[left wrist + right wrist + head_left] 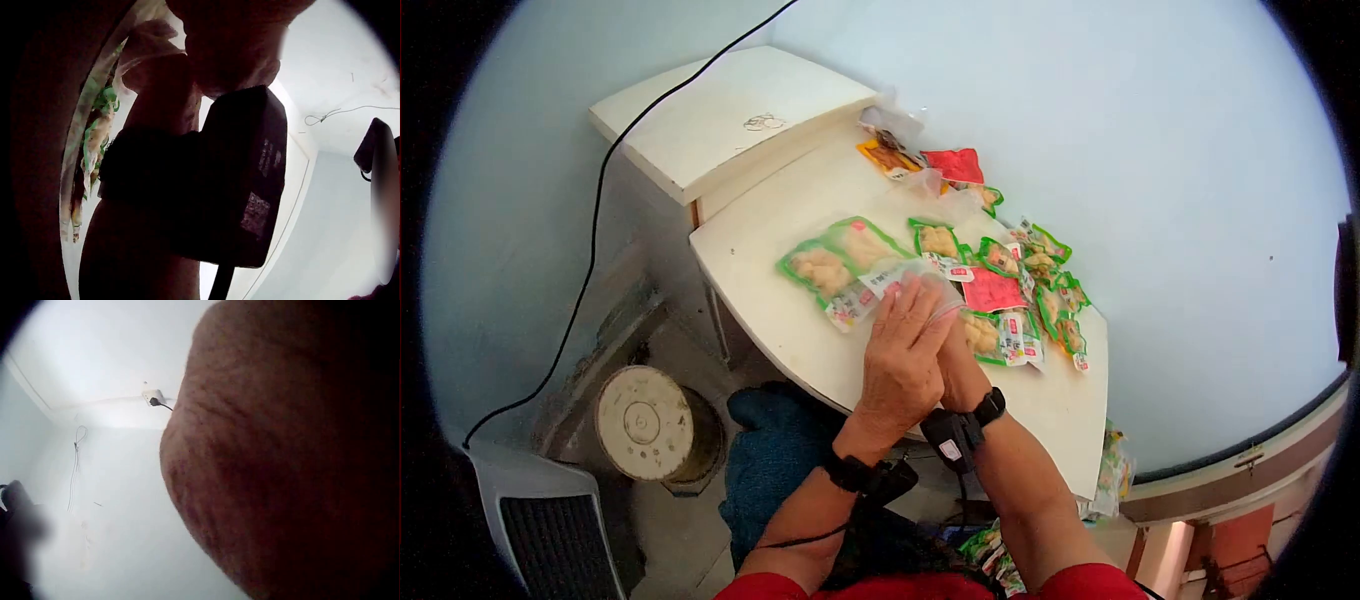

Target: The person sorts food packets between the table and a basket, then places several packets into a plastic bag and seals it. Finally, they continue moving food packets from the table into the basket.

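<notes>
I'd keep the two green-edged packets [864, 245] level and press lightly, so nothing inside gets squashed. They lie at ten o'clock from the left hand [900, 355], its fingers fairly straight over clear film [945, 292]. The right hand [953, 358], at three o'clock beside it, is mostly hidden; I can't tell its grip.

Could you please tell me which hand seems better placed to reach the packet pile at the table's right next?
Probably the right hand: it is on the side nearer the packet pile, though partly hidden by the left hand, which lies farther away and would likely cross it.
</notes>
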`<act>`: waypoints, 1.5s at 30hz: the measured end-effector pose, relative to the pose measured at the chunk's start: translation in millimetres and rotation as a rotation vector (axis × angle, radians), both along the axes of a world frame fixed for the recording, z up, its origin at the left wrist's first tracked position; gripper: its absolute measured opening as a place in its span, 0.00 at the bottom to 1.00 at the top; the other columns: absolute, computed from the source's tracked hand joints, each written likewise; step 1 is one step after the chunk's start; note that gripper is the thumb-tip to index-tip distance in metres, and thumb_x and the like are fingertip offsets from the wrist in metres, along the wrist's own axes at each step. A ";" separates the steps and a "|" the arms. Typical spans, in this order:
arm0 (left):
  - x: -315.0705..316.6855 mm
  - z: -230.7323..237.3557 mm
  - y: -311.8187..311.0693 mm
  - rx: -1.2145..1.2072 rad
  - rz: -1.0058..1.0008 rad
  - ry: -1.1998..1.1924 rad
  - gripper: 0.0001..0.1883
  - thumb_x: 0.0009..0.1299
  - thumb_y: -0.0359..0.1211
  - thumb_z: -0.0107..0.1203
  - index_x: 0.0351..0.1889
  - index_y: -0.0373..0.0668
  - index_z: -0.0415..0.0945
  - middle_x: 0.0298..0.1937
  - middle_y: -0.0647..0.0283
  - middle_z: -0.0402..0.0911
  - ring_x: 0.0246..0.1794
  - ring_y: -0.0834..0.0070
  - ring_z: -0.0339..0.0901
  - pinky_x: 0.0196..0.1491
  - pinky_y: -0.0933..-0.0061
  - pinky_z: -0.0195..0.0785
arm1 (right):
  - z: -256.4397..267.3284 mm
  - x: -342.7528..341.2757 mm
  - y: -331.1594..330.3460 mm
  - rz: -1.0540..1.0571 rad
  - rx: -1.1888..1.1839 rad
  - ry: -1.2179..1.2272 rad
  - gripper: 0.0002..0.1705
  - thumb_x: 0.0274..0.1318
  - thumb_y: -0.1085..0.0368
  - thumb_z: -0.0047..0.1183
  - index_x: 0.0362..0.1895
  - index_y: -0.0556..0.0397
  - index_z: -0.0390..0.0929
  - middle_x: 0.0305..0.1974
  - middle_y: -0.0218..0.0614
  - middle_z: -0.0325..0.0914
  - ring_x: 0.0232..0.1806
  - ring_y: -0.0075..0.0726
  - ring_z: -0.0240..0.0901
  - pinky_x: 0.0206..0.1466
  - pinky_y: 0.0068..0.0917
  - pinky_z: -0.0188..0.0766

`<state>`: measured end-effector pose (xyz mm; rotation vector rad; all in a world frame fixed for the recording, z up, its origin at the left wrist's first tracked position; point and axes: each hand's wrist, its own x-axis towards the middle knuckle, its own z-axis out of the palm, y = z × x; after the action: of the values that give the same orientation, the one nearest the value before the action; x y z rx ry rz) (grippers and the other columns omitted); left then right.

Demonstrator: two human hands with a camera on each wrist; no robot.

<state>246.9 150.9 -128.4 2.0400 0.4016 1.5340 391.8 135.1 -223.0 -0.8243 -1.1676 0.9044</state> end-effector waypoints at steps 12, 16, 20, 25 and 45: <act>-2.3 5.2 -1.4 -0.001 0.002 0.058 0.22 0.60 0.19 0.45 0.51 0.40 0.80 0.61 0.52 0.75 0.67 0.50 0.67 0.70 0.46 0.53 | 105.0 -41.4 -31.8 -0.406 -0.425 0.347 0.11 0.65 0.69 0.46 0.49 0.60 0.74 0.45 0.40 0.76 0.42 0.35 0.77 0.46 0.30 0.78; -3.1 5.0 -1.6 0.016 0.006 0.058 0.25 0.57 0.15 0.42 0.50 0.39 0.80 0.61 0.52 0.75 0.67 0.50 0.67 0.70 0.47 0.54 | 148.3 -43.0 -80.6 -0.507 -0.545 0.183 0.15 0.63 0.70 0.51 0.52 0.62 0.76 0.46 0.39 0.78 0.41 0.33 0.78 0.42 0.29 0.79; -1.9 3.8 -1.3 0.009 0.011 0.056 0.26 0.55 0.14 0.42 0.49 0.39 0.80 0.60 0.52 0.76 0.66 0.50 0.68 0.70 0.47 0.56 | 166.7 -7.4 -131.9 -0.647 -0.579 -0.034 0.14 0.63 0.69 0.51 0.50 0.61 0.78 0.43 0.37 0.80 0.36 0.29 0.79 0.37 0.26 0.80; -1.7 1.9 -1.4 0.005 0.018 0.044 0.24 0.55 0.14 0.44 0.47 0.41 0.81 0.59 0.52 0.76 0.65 0.50 0.69 0.69 0.48 0.58 | 157.7 41.5 -179.0 -0.947 -0.617 -0.354 0.12 0.62 0.69 0.52 0.48 0.60 0.80 0.39 0.35 0.82 0.32 0.25 0.78 0.32 0.23 0.77; 0.4 2.3 -1.4 0.005 0.062 0.130 0.25 0.58 0.13 0.43 0.52 0.37 0.78 0.58 0.51 0.77 0.64 0.52 0.70 0.67 0.53 0.61 | 117.2 46.2 -176.5 -0.888 -0.615 -1.210 0.31 0.48 0.73 0.60 0.61 0.53 0.74 0.60 0.56 0.72 0.28 0.30 0.73 0.37 0.25 0.74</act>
<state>247.3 149.5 -126.1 2.1573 0.5152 1.4431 438.0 -41.4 -105.8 -2.3448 -1.2612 -0.1170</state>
